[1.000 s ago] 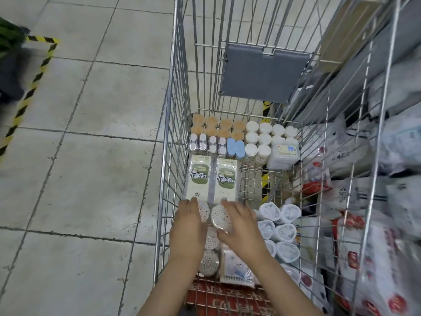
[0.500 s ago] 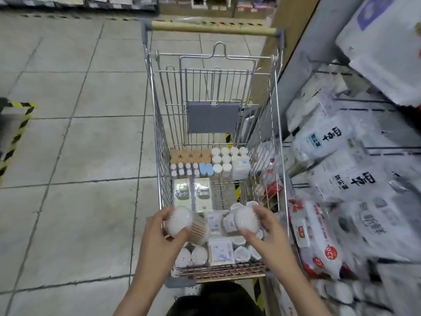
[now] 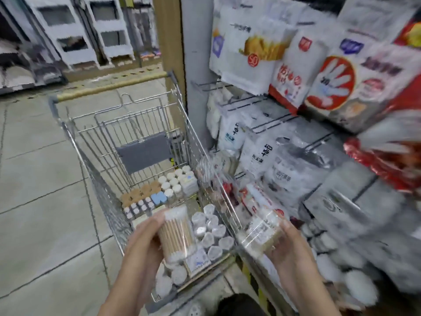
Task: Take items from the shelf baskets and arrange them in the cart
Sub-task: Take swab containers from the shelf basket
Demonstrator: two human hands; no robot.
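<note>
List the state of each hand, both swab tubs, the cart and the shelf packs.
Left hand: gripping a swab tub, upright.
Right hand: gripping a second tub, tilted.
Cart: partly filled, items in rows.
Shelf packs: stocked, blurred.

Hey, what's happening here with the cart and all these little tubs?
A person is loading a shopping cart parked beside a store shelf. Each hand grips a clear tub of cotton swabs: the left hand holds one tub above the cart, and the right hand holds another tub over by the shelf side. The cart floor already carries neat rows of small containers and more swab tubs.
</note>
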